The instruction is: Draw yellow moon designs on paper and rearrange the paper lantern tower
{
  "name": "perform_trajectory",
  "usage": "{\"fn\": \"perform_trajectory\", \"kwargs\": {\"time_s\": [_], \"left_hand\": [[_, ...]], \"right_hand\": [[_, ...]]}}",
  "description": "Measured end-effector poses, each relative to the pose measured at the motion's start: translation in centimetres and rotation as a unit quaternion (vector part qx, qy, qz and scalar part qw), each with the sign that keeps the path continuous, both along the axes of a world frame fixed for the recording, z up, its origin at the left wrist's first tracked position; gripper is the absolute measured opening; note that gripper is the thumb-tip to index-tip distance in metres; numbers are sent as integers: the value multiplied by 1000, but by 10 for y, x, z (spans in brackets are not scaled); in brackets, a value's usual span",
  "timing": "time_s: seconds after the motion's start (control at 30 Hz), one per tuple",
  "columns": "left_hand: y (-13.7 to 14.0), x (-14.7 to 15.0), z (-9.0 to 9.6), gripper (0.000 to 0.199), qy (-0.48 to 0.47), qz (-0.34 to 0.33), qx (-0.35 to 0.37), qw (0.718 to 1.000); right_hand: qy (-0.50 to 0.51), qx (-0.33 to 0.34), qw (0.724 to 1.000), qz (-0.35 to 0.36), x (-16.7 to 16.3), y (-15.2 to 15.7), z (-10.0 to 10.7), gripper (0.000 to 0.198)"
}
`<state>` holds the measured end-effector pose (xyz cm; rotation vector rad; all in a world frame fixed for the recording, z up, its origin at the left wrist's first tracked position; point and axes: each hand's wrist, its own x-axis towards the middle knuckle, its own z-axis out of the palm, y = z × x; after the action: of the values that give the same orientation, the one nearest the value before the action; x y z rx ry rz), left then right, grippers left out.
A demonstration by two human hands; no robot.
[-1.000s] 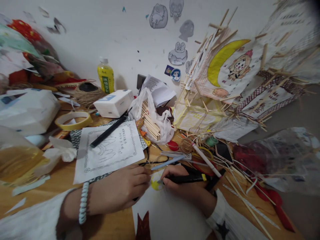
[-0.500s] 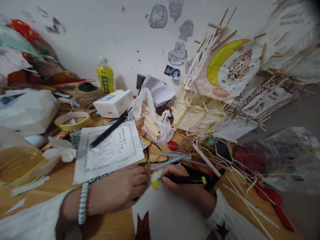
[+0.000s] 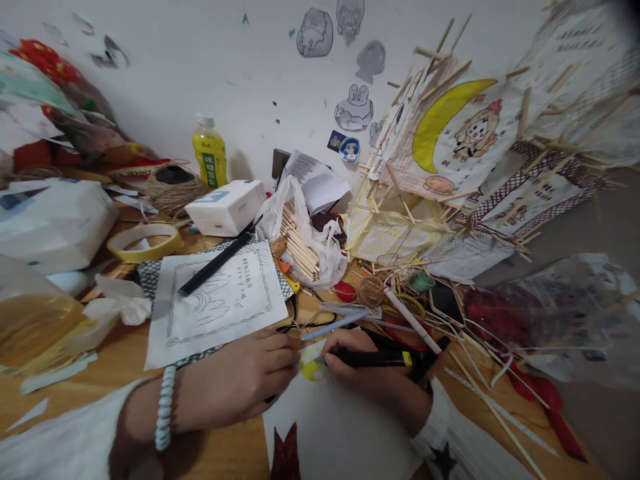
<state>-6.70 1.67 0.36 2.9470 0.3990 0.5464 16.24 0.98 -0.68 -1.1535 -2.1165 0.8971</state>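
Observation:
My right hand (image 3: pixel 355 360) grips a black marker (image 3: pixel 383 359) with a yellow end, its tip side over a yellow-coloured patch (image 3: pixel 312 369) on a white sheet of paper (image 3: pixel 340 427). My left hand (image 3: pixel 250 373), a beaded bracelet at the wrist, is closed beside the sheet's left edge with its fingers curled down. A small dark tip shows beneath those fingers; what it belongs to is hidden. Lower on the sheet is a dark red forked shape (image 3: pixel 285 450). Behind my left hand lies a line drawing (image 3: pixel 220 300) with a black marker (image 3: pixel 215 263) across it.
A tape roll (image 3: pixel 145 243), a white tissue pack (image 3: pixel 226 207) and a yellow drink bottle (image 3: pixel 210 152) stand at the back left. Wooden sticks (image 3: pixel 300 247) fill a plastic bag. Stick-framed paper lanterns (image 3: pixel 455 133) rise at the right. Pens, string and strips clutter the right side.

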Motion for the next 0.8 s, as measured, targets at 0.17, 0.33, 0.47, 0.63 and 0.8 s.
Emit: {"fn": "perform_trajectory", "kwargs": {"time_s": [0.17, 0.33, 0.47, 0.63, 0.8], "left_hand": [[0, 0, 1, 18, 4, -2, -7, 1000], [0, 0, 2, 18, 6, -5, -18, 1000], [0, -1, 1, 22, 1, -4, -17, 1000], [0, -1, 2, 21, 3, -9, -11, 1000], [1, 0, 3, 20, 9, -8, -15, 1000]], "right_hand": [[6, -9, 1000, -4, 2, 1, -6, 10], [1, -1, 1000, -13, 2, 1, -6, 11], [1, -1, 1000, -15, 1, 0, -4, 12], [-16, -1, 1000, -27, -1, 0, -2, 11], [-5, 2, 1000, -24, -1, 0, -2, 13]]}}
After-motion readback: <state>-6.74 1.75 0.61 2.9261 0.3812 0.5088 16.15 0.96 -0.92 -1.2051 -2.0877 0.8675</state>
